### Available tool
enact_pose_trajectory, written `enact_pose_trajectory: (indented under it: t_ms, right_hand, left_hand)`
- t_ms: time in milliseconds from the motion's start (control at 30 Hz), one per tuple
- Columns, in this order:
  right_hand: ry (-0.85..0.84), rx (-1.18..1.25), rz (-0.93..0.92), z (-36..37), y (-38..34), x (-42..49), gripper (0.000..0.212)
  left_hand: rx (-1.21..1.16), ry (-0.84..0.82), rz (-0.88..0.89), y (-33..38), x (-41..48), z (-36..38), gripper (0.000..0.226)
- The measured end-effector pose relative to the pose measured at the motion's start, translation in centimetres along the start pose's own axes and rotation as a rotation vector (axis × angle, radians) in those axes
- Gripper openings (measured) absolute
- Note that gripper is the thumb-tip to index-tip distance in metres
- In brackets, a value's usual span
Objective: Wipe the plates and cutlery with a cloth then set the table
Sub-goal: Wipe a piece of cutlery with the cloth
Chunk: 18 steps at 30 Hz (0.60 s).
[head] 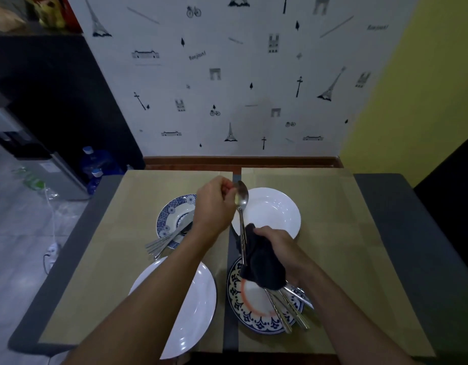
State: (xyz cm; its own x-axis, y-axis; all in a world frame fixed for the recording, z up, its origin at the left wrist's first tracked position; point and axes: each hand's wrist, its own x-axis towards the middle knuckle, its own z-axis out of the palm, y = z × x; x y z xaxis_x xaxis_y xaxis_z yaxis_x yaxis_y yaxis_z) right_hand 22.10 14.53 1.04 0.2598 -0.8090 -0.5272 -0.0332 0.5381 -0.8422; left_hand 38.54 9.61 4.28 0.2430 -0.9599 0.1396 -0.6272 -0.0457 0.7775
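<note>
Right hand [281, 246] clasping cloth [264, 268] round spoon [242, 206] handle, left hand [214, 206] pinching bowl

Left hand [214, 204] pinches spoon [242, 200]; right hand [284, 248] grips cloth [261, 264].

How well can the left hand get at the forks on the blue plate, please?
Likely yes: the forks lie uncovered close beside the left hand, with nothing between them. However, that hand is pinching a spoon, so it would have to let go first.
</note>
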Motion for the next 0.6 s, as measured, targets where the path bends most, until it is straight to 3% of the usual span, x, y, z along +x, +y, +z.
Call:
enact_pose_trajectory:
  t_ms: [133, 300, 433, 500, 600]
  right_hand:
    - [0.217, -0.011, -0.201, 0.2, -0.9, 1.1, 0.016]
    - [0.329, -0.274, -0.466, 0.4, -1.5, 2.4, 0.027]
    - [0.358, -0.297, -0.340, 0.7, -1.2, 2.7, 0.026]
    - [0.312, -0.331, -0.262, 0.5, -1.1, 2.9, 0.031]
    - [0.202, -0.459, -0.234, 0.0, -0.8, 2.9, 0.020]
  left_hand:
    - [-0.007, -0.067, -0.060, -0.6, -0.8, 0.4, 0.004]
    - [-0.051, -0.049, -0.114, -0.2, -1.3, 0.9, 0.009]
    - [-0.115, -0.064, -0.158, -0.1, -1.5, 1.0, 0.007]
    - [-0.113, -0.059, -0.173, -0.4, -1.6, 1.0, 0.002]
    - [-0.146, -0.024, -0.220, -1.0, -1.9, 0.8, 0.002]
